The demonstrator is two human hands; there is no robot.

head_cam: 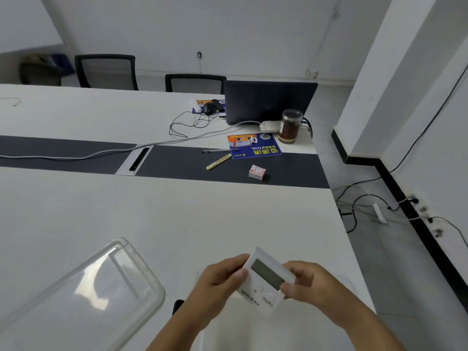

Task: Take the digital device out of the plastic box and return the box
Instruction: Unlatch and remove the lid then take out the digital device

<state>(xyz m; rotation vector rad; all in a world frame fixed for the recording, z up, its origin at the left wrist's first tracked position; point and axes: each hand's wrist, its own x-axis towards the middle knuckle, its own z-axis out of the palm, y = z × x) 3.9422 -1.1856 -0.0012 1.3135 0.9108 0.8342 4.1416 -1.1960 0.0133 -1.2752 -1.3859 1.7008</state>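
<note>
A small white digital device with a grey screen and round buttons is held above the white table near its front edge. My left hand grips its left side and my right hand grips its right side. A clear plastic lid or box part lies flat on the table to the left of my hands. Beneath my hands a faint clear plastic box shows, mostly hidden by my arms.
On the dark centre strip lie a small white and red carton, a yellow pen and a blue mouse pad. Farther back stand a brown jar and a laptop, with cables. The table edge runs on the right.
</note>
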